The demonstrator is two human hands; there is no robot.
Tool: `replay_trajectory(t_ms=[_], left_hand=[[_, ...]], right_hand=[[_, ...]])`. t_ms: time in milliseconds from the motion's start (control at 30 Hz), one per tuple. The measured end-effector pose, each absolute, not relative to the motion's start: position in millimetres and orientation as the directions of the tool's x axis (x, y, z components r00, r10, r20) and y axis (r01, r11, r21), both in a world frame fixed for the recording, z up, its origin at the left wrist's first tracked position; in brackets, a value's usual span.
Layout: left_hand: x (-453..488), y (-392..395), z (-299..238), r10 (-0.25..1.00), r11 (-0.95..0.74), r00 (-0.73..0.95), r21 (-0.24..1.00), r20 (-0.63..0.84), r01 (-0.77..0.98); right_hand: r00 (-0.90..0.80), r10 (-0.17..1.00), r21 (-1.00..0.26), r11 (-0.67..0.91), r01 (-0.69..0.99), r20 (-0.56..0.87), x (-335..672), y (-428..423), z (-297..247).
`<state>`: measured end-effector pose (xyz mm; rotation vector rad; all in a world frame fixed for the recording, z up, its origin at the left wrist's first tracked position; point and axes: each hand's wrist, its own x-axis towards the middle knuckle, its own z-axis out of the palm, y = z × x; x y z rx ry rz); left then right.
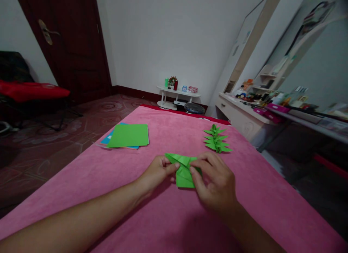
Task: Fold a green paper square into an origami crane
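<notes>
1. Green paper point(185, 178), folded, one piece: held between the two hands, just above or against the cover; which of the two cannot be told.
2. Left hand point(159, 170): thumb on top, fingers beneath, pinching the paper's left side.
3. Right hand point(216, 178): thumb and fingertips brought together on the paper's right part.
4. Handling, as judged: very light, crisp along its creases, limp in single layers, easily torn or crushed. Best held by the layered edges, lightly, with fingertips.
5. Paper stack point(129, 135), green sheet uppermost, blue showing below: beyond the left hand, to its left.
6. Spiky folded green pieces point(216, 139), in a row: beyond the right hand, well apart from it.
7. Pink cover point(174, 131), soft-looking cloth: beneath both hands.
8. Room: dark red door point(78, 46), far left of the left hand; low white stand point(178, 90), far ahead of both; cluttered dresser point(241, 109), right of the right hand.
</notes>
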<state>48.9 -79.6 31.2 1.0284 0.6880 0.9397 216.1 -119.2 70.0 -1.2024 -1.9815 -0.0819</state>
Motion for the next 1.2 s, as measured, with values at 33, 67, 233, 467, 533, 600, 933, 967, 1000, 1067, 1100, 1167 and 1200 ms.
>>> replay_trajectory(t_ms=[33, 67, 233, 467, 533, 600, 933, 967, 1000, 1067, 1100, 1167, 1200], left_hand=[[47, -78, 32, 0.883, 0.201, 0.467, 0.936, -0.046, -0.288], [46, -77, 33, 0.87, 0.201, 0.492, 0.941, -0.044, -0.272], [44, -76, 37, 0.863, 0.254, 0.496, 0.928, -0.091, -0.273], [44, -74, 33, 0.929, 0.242, 0.348, 0.92, -0.128, -0.307], [45, -74, 32, 0.922, 0.25, 0.364, 0.918, -0.129, -0.309], [46, -76, 31, 0.917, 0.262, 0.377, 0.911, -0.132, -0.318], [47, -81, 30, 0.895, 0.31, 0.425, 0.876, -0.137, -0.369], [47, -81, 29, 0.893, 0.313, 0.428, 0.876, -0.139, -0.368], [47, -82, 29, 0.893, 0.315, 0.427, 0.875, -0.143, -0.367], [46, -82, 29, 0.893, 0.319, 0.426, 0.875, -0.147, -0.365], [47, -82, 29, 0.891, 0.321, 0.429, 0.873, -0.147, -0.368], [47, -83, 29, 0.884, 0.326, 0.446, 0.867, -0.138, -0.378], [47, -83, 28, 0.88, 0.328, 0.456, 0.862, -0.131, -0.385]], right_hand=[[-0.162, 0.763, -0.425, 0.508, 0.749, 0.626, 219, -116, 71], [-0.112, 0.824, -0.538, 0.458, 0.708, 0.555, 221, -112, 70], [-0.169, 0.985, -0.971, 0.011, 0.238, -0.03, 229, -98, 52], [-0.213, 0.974, -0.997, -0.07, 0.03, -0.074, 223, -99, 44], [-0.182, 0.981, -0.998, -0.06, 0.007, -0.06, 220, -100, 46], [-0.153, 0.986, -0.998, -0.066, -0.005, -0.064, 218, -101, 46], [-0.157, 0.987, -0.999, -0.033, -0.023, -0.029, 218, -101, 41], [-0.153, 0.988, -0.999, -0.028, -0.025, -0.024, 218, -101, 41], [-0.147, 0.989, -0.999, -0.021, -0.026, -0.017, 218, -102, 41], [-0.133, 0.991, -1.0, -0.004, -0.024, 0.0, 217, -102, 41], [-0.127, 0.992, -1.0, 0.003, -0.023, 0.006, 217, -102, 41], [-0.118, 0.993, -1.0, 0.012, -0.021, 0.014, 216, -103, 42], [-0.115, 0.993, -1.0, 0.015, -0.02, 0.017, 216, -103, 42]])
